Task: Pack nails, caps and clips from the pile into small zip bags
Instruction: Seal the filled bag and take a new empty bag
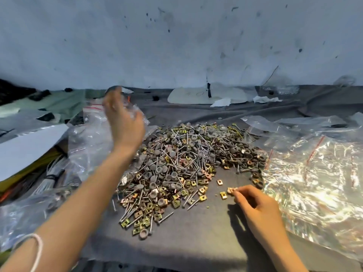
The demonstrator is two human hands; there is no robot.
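Nails, caps and clips lie heaped in one broad pile [186, 160] in the middle of a grey cloth [196, 238] that covers the work surface and runs back to a stained pale wall [176, 46]. Long steel nails, round grey caps and square brass-coloured clips are mixed together, and the pile thins toward the near edge, where single pieces lie apart on the cloth.

To the right of the pile, touching its edge, spreads a large crinkled sheaf of clear zip bags [314, 173] with red seal lines, catching the light. On the left a second heap of clear bags [88, 138] rises beside the pile, with a white paper sheet [29, 146] further left.

The left hand [125, 124] is raised above the pile's far-left edge, back of the hand toward the camera, in front of the left heap of bags. It is motion-blurred — whether its fingers grip a bag or hang free, I cannot tell. A white wristband [39, 246] circles that forearm near the bottom corner.

The right hand [255, 207] rests low on the cloth at the pile's near-right edge, fingers curled, thumb and fingertips pinched together on a single clip [231, 190]. Two loose clips lie just beside it — one [223, 195] nearly touching the fingertips, another [219, 182] slightly further back.
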